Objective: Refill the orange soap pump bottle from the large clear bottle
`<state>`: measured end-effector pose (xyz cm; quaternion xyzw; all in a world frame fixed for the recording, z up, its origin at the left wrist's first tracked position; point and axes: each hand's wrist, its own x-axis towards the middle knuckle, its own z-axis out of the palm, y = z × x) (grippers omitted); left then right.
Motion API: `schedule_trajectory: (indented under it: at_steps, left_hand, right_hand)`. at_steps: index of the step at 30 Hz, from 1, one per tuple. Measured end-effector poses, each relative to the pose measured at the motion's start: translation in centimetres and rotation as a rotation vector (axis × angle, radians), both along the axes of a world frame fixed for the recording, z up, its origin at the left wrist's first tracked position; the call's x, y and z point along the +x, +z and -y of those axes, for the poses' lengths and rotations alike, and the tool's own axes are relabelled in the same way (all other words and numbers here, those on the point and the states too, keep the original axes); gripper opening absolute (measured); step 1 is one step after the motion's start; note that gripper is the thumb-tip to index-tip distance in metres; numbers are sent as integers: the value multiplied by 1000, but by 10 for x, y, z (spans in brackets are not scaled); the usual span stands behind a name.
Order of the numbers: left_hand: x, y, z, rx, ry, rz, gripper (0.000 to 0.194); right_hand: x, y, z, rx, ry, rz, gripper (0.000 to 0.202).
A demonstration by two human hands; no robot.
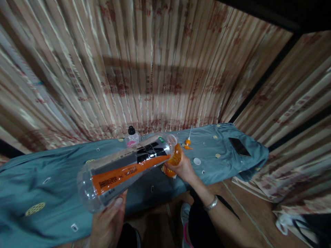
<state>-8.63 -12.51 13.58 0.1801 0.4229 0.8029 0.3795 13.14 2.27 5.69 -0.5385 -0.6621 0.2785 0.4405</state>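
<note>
My left hand (110, 217) grips the base end of a large clear plastic bottle (129, 168) with an orange, black and grey label. The bottle is tilted, its uncapped mouth at the right, close over the top of an orange bottle (172, 165). My right hand (183, 167) is wrapped around that orange bottle, which stands on the teal cloth. Whether the two mouths touch, I cannot tell. Behind them lies an orange pump top (188, 143) with a white tube. A round white cap (197, 161) rests on the cloth to the right of my right hand.
A small clear bottle with a black cap (131, 131) stands behind the large bottle. Toward the right end of the teal cloth (64, 182) lies a dark phone (239, 147). Patterned curtains (155, 69) hang along the back and right. A white bag (284, 222) is on the floor at right.
</note>
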Motion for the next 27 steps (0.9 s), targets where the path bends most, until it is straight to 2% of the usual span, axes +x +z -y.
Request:
schedule_trajectory:
  at_steps: [13,27]
  left_hand:
    - [1,6,0,16,-21,-20,55]
    - [0,3,0,-13,13,31,56]
  right_hand:
    - [1,-2,-1,7,4,3,88]
    - [0,-2,0,8,-16,40,89]
